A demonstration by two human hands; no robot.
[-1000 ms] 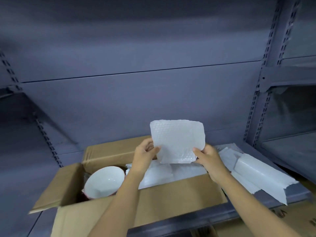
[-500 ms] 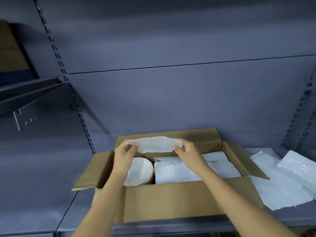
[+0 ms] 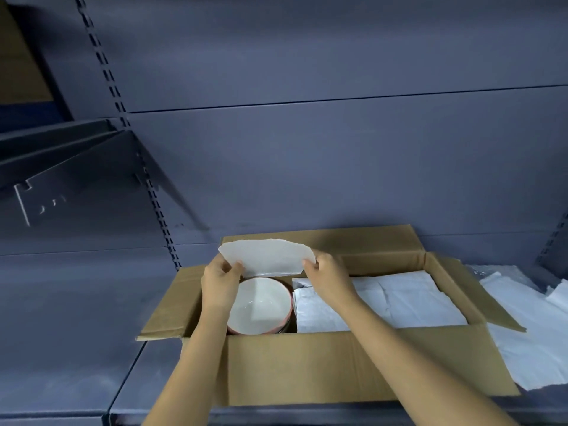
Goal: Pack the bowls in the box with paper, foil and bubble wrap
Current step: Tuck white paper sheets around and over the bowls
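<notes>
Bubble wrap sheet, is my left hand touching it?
Touching. The head view shows the left hand pinching the bubble wrap sheet at its left edge, thumb on the near face.

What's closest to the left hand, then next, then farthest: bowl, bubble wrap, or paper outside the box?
1. Bubble wrap, held in the left hand.
2. Bowl, just below, at the box's left end.
3. Paper, far right, outside the box.

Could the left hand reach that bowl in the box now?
Probably yes: the bowl lies uncovered right by the left hand, though that hand pinches the bubble wrap and must let go.
</notes>
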